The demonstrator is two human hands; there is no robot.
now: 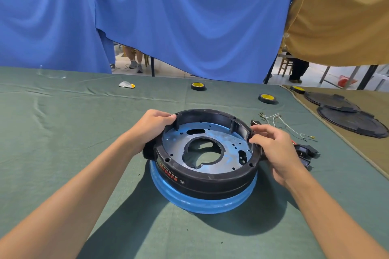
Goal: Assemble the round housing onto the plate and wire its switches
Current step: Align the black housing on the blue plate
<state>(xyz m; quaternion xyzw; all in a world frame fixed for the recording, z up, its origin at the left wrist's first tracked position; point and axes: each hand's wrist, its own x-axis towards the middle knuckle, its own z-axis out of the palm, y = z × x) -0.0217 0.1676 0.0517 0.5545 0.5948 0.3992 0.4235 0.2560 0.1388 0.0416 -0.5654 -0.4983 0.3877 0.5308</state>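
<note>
A black round housing (210, 181) sits over a metal plate (229, 145) with a large middle cutout and many small holes, its lower rim blue (202, 204). My left hand (151, 126) grips the housing's far-left rim, fingers curled over the edge. On the right rim my right hand (275, 149) holds the housing, fingertips at the wall. Black switches with red leads (305, 151) lie just right of that hand. White wires with terminals (282, 124) lie behind them.
Three tape rolls with yellow cores (198, 86) (267, 98) (297, 89) lie at the back of the green cloth. Two black round lids (353, 122) rest on tan cloth at the right. A small white-and-yellow item (126, 84) lies at back left. Blue curtains hang behind.
</note>
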